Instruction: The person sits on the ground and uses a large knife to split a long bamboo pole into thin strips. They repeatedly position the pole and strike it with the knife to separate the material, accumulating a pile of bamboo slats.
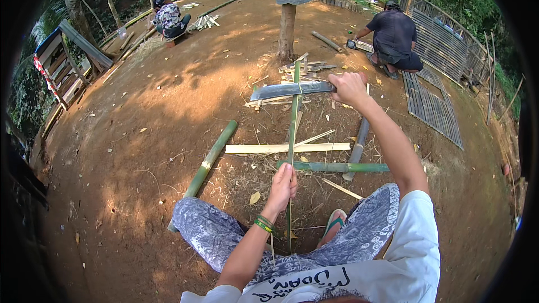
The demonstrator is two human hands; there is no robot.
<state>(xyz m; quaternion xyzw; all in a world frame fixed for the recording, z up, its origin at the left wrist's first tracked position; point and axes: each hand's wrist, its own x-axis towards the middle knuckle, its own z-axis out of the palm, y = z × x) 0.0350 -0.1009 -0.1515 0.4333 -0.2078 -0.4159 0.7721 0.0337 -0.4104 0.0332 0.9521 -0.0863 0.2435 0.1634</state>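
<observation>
Gripping a thin bamboo strip (293, 118) upright, my left hand (282, 184) closes around its lower part. My right hand (349, 87) is clenched on a machete (292, 90), its blade lying across the strip's upper end. 2 bamboo poles (209, 160) lie on the dirt nearby.

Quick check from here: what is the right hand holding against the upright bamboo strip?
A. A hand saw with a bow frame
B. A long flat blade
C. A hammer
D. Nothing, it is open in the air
B: the right hand grips the handle of a long flat blade laid crosswise on the thin green bamboo strip, which the left hand holds lower down.
</observation>
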